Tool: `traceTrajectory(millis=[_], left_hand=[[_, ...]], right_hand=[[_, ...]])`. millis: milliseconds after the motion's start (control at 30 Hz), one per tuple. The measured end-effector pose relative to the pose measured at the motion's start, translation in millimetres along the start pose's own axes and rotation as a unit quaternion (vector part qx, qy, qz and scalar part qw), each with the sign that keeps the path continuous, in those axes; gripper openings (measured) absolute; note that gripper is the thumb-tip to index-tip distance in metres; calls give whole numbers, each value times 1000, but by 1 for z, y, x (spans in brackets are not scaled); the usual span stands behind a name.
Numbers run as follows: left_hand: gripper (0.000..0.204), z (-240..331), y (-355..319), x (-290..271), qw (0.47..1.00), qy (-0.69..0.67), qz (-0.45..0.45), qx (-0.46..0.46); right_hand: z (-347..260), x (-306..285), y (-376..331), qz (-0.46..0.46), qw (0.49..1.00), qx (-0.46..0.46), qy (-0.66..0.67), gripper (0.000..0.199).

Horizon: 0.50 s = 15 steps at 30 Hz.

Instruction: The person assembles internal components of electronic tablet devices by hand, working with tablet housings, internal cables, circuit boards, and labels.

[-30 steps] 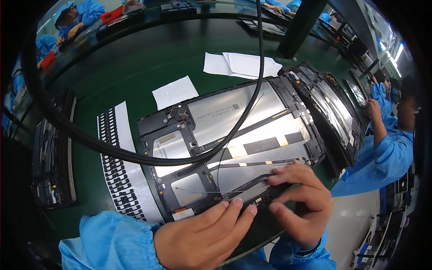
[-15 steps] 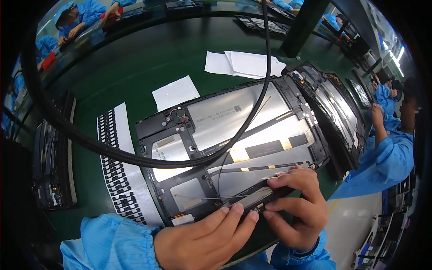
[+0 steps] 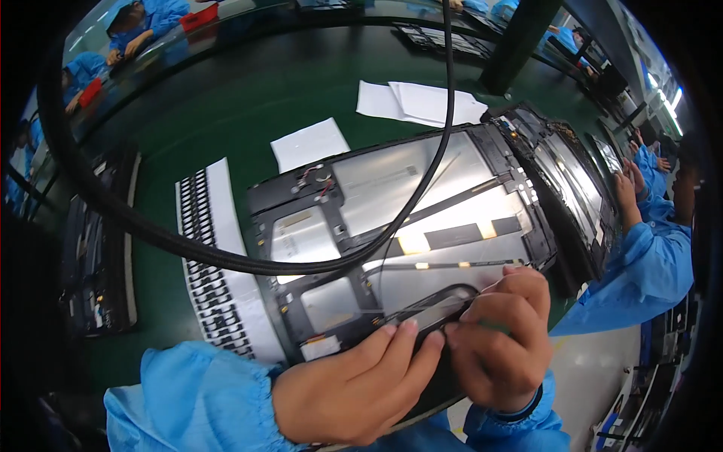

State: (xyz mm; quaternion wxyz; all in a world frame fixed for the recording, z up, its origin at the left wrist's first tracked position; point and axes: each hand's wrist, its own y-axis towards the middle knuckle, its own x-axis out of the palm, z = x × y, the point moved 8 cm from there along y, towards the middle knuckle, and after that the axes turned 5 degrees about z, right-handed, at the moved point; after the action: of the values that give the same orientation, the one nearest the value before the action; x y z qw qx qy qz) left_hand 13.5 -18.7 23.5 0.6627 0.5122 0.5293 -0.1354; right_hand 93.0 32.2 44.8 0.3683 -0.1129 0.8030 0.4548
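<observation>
An opened tablet (image 3: 407, 173) with silver metal plates and a black frame lies in front of me. My left hand (image 3: 354, 392) rests its long fingertips on the near edge; its thumb is hidden. Close by, my right hand (image 3: 508, 343) has its fingers curled and pinched at the near right corner, but what is between them does not show. A pale, shiny strip (image 3: 440, 313) lies along the edge between both hands. A thin grey wire crosses the tablet's near part.
A thick black cable (image 3: 301, 267) loops across the view above the tablet. At left lies a white sheet (image 3: 239, 248) with rows of small black parts. White papers (image 3: 422, 102) lie behind. More opened devices (image 3: 565, 173) are stacked at right, near a blue-sleeved co-worker (image 3: 640, 256).
The view has shifted, so the tablet and sheets appear farther right. My right fingers have curled tighter, and its fingertips are drawn together at the edge. My left hand stays on the edge.
</observation>
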Motion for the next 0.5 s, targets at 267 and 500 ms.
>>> traceTrajectory(millis=[267, 500], left_hand=[[30, -19, -56, -45, 984, -158, -58, -54], [43, -38, -111, -29, 936, -191, -107, -276]], right_hand=[[-25, 3, -32, 55, 987, 71, 130, 22], [-84, 74, -33, -67, 991, 64, 93, 23]])
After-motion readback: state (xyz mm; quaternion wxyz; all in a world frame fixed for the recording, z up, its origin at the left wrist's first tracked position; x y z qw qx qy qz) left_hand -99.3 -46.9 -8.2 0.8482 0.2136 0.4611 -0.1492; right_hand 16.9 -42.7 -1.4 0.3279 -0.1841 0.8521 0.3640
